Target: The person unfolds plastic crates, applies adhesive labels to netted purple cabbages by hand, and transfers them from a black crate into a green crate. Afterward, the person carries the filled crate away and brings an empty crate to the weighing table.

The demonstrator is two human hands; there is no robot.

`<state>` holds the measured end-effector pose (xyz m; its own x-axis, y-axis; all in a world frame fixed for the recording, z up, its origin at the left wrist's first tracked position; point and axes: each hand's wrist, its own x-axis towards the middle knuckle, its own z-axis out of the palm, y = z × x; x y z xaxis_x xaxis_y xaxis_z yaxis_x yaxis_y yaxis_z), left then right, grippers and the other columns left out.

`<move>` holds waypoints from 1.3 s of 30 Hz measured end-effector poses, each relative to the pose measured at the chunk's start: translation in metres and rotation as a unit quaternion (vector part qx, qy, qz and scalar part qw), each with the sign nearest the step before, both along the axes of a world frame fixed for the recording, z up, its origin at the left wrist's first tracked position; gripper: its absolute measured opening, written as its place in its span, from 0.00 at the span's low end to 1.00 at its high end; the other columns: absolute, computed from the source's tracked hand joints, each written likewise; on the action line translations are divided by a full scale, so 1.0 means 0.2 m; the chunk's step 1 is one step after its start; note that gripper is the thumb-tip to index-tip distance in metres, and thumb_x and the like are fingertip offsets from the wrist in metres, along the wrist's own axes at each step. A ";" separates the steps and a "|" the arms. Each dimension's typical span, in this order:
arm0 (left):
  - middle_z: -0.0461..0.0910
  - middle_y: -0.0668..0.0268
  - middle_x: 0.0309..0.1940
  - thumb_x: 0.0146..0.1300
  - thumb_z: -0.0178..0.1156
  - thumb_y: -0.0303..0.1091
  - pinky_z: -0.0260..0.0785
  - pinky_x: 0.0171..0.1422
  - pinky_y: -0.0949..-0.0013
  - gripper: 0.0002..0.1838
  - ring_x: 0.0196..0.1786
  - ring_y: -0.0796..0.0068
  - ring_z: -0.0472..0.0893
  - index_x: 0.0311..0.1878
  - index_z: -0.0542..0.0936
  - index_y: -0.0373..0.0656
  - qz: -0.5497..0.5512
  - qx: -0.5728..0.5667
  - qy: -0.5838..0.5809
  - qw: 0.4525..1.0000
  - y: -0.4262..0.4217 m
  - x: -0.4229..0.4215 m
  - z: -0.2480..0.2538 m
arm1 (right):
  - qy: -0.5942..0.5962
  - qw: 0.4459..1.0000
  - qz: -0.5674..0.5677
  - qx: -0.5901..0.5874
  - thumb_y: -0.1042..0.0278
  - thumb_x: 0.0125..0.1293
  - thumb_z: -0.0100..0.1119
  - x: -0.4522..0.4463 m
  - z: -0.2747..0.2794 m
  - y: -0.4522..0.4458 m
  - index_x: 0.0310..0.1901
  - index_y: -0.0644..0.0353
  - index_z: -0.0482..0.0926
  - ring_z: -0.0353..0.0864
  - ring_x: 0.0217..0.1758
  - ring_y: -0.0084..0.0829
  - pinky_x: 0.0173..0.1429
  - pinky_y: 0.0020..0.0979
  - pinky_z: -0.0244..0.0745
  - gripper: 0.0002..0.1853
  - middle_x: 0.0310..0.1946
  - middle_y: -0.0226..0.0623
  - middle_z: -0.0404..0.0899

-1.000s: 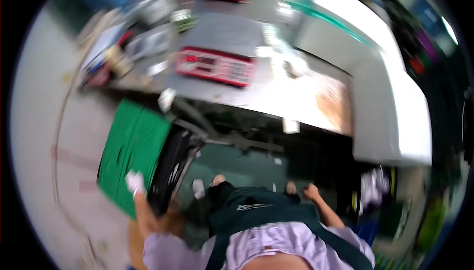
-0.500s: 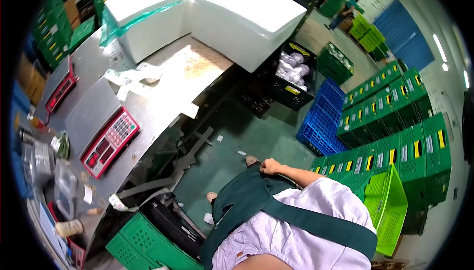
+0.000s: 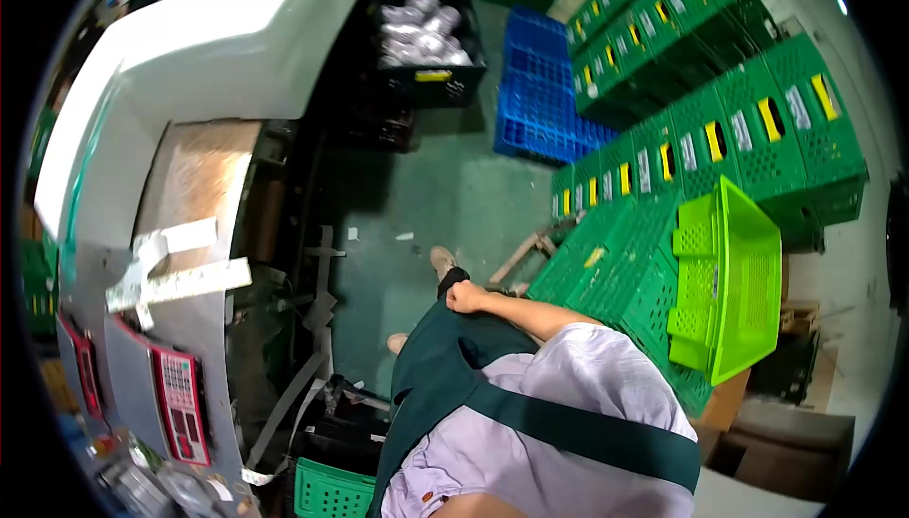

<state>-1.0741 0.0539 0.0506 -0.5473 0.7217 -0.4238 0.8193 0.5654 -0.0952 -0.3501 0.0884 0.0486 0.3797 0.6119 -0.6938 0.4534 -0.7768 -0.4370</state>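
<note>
My right hand (image 3: 464, 297) is bare and curled into a fist at the front of my dark green apron (image 3: 568, 423), by the knee. Whether anything is inside the fist is hidden. My left hand is out of the frame. Below my hand the shoes (image 3: 442, 259) stand on the green floor (image 3: 379, 205). Past the forearm, to the right, are stacked green crates (image 3: 606, 262), with a bright green basket (image 3: 748, 281) on its side on top of them.
At left, a metal bench holds a red-framed scale (image 3: 180, 395), paper strips (image 3: 189, 281) and white foam boxes (image 3: 237, 44). Ahead are a black crate (image 3: 431, 82) of wrapped items, a blue pallet (image 3: 540, 92) and rows of green crates (image 3: 748, 130). Another green crate (image 3: 331, 491) sits low in front.
The view has swung right, from the bench towards the crates and pallet. My white-gloved left hand, earlier on a green crate, has left the frame. My right hand remains closed near the knee.
</note>
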 end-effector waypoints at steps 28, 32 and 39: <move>0.75 0.49 0.43 0.47 0.54 0.60 0.68 0.48 0.59 0.34 0.47 0.56 0.75 0.45 0.73 0.36 -0.450 -0.408 -0.414 0.678 1.68 4.28 0.63 | 0.057 0.864 -0.484 0.130 0.70 0.49 0.53 1.47 -0.20 -0.54 0.27 0.56 0.80 0.76 0.17 0.24 0.24 0.27 0.73 0.05 0.17 0.34 0.77; 0.75 0.49 0.42 0.48 0.54 0.60 0.68 0.47 0.58 0.33 0.46 0.55 0.75 0.44 0.73 0.37 -0.622 -0.314 -0.388 0.603 1.53 4.99 0.60 | 0.064 0.726 -0.640 0.243 0.74 0.55 0.52 1.68 0.04 -0.69 0.33 0.62 0.78 0.77 0.20 0.22 0.21 0.23 0.71 0.06 0.22 0.33 0.79; 0.79 0.55 0.31 0.42 0.51 0.36 0.71 0.36 0.60 0.14 0.33 0.55 0.79 0.30 0.80 0.40 -0.895 -0.047 -0.178 0.406 1.05 5.93 0.94 | -0.190 0.630 -0.671 0.342 0.70 0.60 0.53 1.99 0.40 -1.07 0.41 0.64 0.75 0.75 0.22 0.21 0.22 0.19 0.71 0.10 0.31 0.35 0.78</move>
